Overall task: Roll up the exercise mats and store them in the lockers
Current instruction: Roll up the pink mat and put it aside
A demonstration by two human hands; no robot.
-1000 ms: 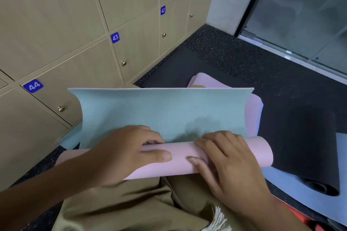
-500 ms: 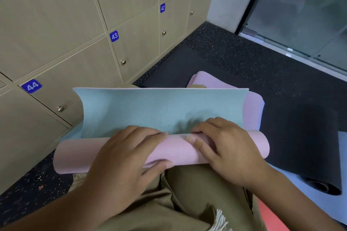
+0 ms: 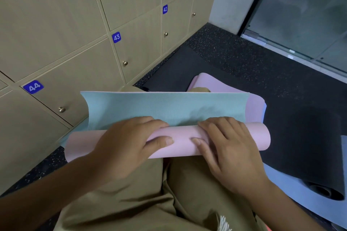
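The mat [image 3: 180, 110], pink on its outer face and teal on its inner one, lies across the person's lap, low of centre in the head view. Its rolled part [image 3: 180, 142] runs from 9 to 3 o'clock, and the unrolled tail stands up behind it toward 12 o'clock, with more pink mat on the floor beyond. The left hand [image 3: 127, 146] sits on the roll left of centre, fingers curled over the top toward the teal sheet and thumb pressed on the near pink face. The right hand [image 3: 223, 148] mirrors it right of centre, fingers over the crest and thumb on the near side. Both wrap the roll rather than pinch it

The mat looks like light, soft foam: the free sheet bows at its edges and holds no stiff line, so it should bend easily but will likely spring loose if pressure comes off. The fine ribbed texture suggests fair grip, not slippery. The best hold is probably where the hands sit now, spread along the roll, palms on top, to keep the ends even

The lockers [image 3: 75, 73] stand at 10 o'clock with doors closed. A dark mat [image 3: 308, 148], partly rolled, lies at 3 o'clock
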